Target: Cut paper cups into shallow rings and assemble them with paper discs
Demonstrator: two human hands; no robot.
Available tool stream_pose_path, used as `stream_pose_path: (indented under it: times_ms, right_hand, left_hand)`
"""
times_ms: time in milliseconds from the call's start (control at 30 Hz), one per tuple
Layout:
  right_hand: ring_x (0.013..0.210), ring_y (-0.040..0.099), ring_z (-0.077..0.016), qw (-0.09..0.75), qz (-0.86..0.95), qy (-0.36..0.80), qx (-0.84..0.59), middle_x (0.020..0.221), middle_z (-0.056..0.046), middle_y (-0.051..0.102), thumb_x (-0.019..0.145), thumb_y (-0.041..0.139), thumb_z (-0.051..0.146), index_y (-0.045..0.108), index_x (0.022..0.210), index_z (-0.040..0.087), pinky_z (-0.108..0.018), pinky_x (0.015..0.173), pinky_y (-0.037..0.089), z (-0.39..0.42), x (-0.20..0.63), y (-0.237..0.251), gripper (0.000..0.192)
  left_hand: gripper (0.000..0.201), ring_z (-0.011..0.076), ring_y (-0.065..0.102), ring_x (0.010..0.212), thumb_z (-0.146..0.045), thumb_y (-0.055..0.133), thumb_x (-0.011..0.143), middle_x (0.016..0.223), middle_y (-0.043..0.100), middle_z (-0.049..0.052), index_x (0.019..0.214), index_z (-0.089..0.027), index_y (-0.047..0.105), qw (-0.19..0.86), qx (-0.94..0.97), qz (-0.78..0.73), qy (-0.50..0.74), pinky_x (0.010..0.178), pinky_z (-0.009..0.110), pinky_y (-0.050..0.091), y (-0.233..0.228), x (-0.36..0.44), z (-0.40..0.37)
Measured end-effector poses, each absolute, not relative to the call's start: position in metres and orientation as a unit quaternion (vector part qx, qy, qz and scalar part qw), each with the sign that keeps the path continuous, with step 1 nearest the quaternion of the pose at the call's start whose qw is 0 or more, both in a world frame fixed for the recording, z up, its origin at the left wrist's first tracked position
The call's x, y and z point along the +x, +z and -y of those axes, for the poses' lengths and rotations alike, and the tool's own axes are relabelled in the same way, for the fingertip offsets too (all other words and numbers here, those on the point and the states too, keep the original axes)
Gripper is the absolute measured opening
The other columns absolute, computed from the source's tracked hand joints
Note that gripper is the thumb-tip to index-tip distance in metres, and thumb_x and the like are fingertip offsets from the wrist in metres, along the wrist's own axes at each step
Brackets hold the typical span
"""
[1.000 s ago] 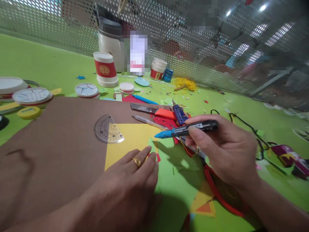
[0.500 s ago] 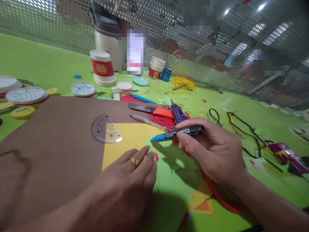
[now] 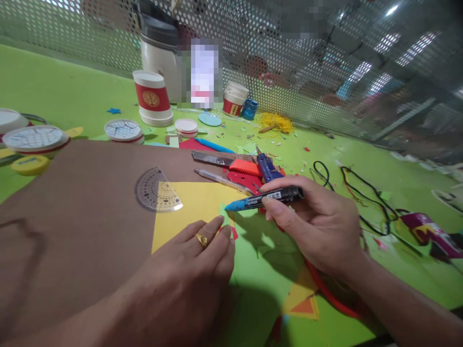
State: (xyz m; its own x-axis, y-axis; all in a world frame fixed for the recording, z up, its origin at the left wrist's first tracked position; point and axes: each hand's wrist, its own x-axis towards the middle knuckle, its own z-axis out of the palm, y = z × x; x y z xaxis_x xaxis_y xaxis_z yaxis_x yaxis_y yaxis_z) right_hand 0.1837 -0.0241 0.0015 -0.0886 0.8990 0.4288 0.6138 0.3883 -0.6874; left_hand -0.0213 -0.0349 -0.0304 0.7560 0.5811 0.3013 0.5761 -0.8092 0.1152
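My right hand point(image 3: 318, 229) holds a black permanent marker with a blue cap point(image 3: 264, 198), its capped end pointing left just above the yellow paper sheet point(image 3: 193, 205). My left hand point(image 3: 188, 277), a gold ring on one finger, lies flat with its fingertips on the near edge of that yellow sheet. The sheet rests on a large brown card point(image 3: 79, 221). A clear protractor point(image 3: 155, 192) overlaps the sheet's far left corner.
Beyond the marker lie a utility knife with an orange grip point(image 3: 231, 164), a blue glue gun point(image 3: 266, 167), a pen point(image 3: 220, 180) and red paper scraps. Red-banded paper cups point(image 3: 154, 99), round lids point(image 3: 34, 140), black cord point(image 3: 361, 197) and a perforated metal screen point(image 3: 307, 62) surround the green table.
My right hand has carried the marker left and slightly down toward the yellow sheet. My left hand has stayed on the sheet.
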Motion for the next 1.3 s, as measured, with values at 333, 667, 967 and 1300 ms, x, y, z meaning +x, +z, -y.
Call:
stream_pose_path:
  times_ms: [333,667,967,1300]
  right_hand:
    - [0.055,0.059,-0.0082,0.412,0.722,0.17,-0.529,0.076,0.002,0.069,0.087,0.068,0.028,0.068,0.097,0.022,-0.021,0.05,0.045,0.025,0.1838,0.0041,0.012]
    - [0.052,0.056,-0.0092,0.426,0.714,0.17,-0.529,0.072,0.002,0.068,0.087,0.066,0.028,0.067,0.096,0.023,-0.023,0.047,0.044,0.0245,0.1833,0.0038,0.01]
    - [0.054,0.056,-0.007,0.421,0.716,0.178,-0.528,0.074,0.004,0.067,0.088,0.067,0.027,0.067,0.097,0.022,-0.021,0.05,0.045,0.0248,0.1839,0.003,0.011]
    - [0.052,0.055,-0.0064,0.421,0.725,0.167,-0.519,0.074,0.004,0.067,0.087,0.068,0.027,0.068,0.096,0.022,-0.021,0.048,0.044,0.0263,0.1862,0.0039,0.01]
  left_hand:
    - [0.037,0.0274,0.06,0.116,-0.029,0.052,0.089,0.124,0.069,0.011,0.119,-0.014,0.068,0.002,0.936,-0.308,0.171,0.103,0.04,0.043,-0.0337,-0.0219,0.0352]
    - [0.038,0.0278,0.057,0.12,-0.029,0.053,0.09,0.127,0.066,0.012,0.122,-0.013,0.066,0.032,0.932,-0.328,0.153,0.108,0.04,0.04,-0.0314,-0.0216,0.0371]
    - [0.036,0.0283,0.057,0.121,-0.026,0.053,0.09,0.126,0.067,0.013,0.12,-0.013,0.067,0.03,0.932,-0.33,0.145,0.107,0.041,0.041,-0.0262,-0.0193,0.0378]
    - [0.037,0.0283,0.061,0.114,-0.03,0.052,0.09,0.122,0.069,0.013,0.118,-0.013,0.067,-0.001,0.94,-0.305,0.152,0.103,0.041,0.045,-0.0312,-0.0213,0.0351]
